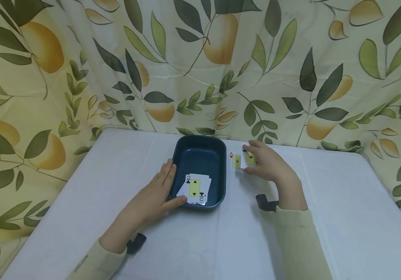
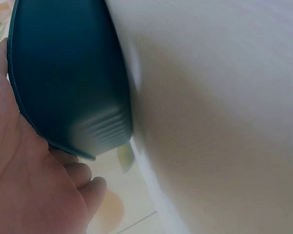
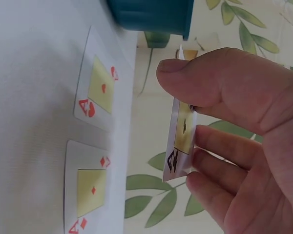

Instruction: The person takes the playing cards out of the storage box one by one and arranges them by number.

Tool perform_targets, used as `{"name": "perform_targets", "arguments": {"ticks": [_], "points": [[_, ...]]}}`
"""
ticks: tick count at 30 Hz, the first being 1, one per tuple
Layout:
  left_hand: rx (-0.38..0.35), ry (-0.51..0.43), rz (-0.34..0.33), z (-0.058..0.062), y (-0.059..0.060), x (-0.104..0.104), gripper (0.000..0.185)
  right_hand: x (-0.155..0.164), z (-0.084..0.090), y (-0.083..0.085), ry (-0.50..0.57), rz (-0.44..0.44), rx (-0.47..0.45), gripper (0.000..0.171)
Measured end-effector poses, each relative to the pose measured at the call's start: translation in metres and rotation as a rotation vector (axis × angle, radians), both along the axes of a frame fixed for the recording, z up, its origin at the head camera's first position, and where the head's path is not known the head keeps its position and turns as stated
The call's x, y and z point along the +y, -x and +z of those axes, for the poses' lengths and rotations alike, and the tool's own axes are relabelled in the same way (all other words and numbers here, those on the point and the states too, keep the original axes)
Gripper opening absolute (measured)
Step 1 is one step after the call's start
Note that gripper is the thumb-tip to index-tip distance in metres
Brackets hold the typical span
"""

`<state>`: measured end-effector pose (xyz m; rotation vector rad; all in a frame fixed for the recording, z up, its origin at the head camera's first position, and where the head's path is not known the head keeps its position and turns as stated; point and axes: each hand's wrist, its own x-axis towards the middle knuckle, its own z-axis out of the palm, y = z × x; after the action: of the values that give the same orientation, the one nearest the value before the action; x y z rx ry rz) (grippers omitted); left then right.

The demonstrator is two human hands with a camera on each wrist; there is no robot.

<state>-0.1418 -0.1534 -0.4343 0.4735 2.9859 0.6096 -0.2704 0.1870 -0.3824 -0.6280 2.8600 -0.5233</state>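
Observation:
A dark blue tray (image 1: 200, 155) stands mid-table with a small pile of playing cards in it, a two of clubs (image 1: 195, 188) on top. My left hand (image 1: 168, 186) grips the tray's near left corner, thumb along the front wall; its palm (image 2: 29, 170) lies against the tray's rim (image 2: 63, 73). To the right of the tray my right hand (image 1: 253, 158) pinches an ace of clubs (image 3: 182, 130) between thumb and fingers, just above the table. Under it lie an ace of hearts (image 3: 100, 87) and an ace of diamonds (image 3: 90, 187), face up.
A white cloth covers the table (image 1: 344, 210). A curtain (image 1: 200, 66) printed with leaves and fruit hangs right behind the far edge. Dark wrist mounts (image 1: 265, 202) sit near both cuffs.

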Motion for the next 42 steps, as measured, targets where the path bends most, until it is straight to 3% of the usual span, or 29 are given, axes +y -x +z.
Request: {"name": "perform_targets", "arguments": {"ticks": [42], "points": [[0.026, 0.015, -0.007, 0.0, 0.0, 0.001, 0.101, 0.021, -0.022, 0.013, -0.03, -0.059, -0.049, 0.07]]}}
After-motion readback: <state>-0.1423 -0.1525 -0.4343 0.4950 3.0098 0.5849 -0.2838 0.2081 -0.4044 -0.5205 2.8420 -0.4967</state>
